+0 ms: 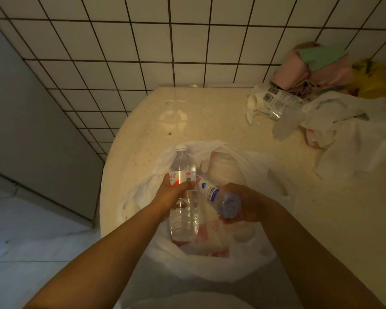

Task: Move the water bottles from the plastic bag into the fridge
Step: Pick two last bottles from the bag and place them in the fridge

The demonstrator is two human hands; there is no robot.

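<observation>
Left hand [173, 192] grip wraps clear ribbed water bottle [184, 192]; right hand [247, 204] grip holds second bottle [218, 197] by base, both over crinkly white plastic bag [210, 253] at speckled bench [210, 121] front-left edge.

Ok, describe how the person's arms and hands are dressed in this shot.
Both forearms are bare from the bottom edge of the frame to the wrists: no sleeves show. The left hand and right hand wear no gloves, and no watch, bracelet or ring is visible in the dim light.

Home kitchen: tiled wall [125, 41], countertop [210, 121].
</observation>
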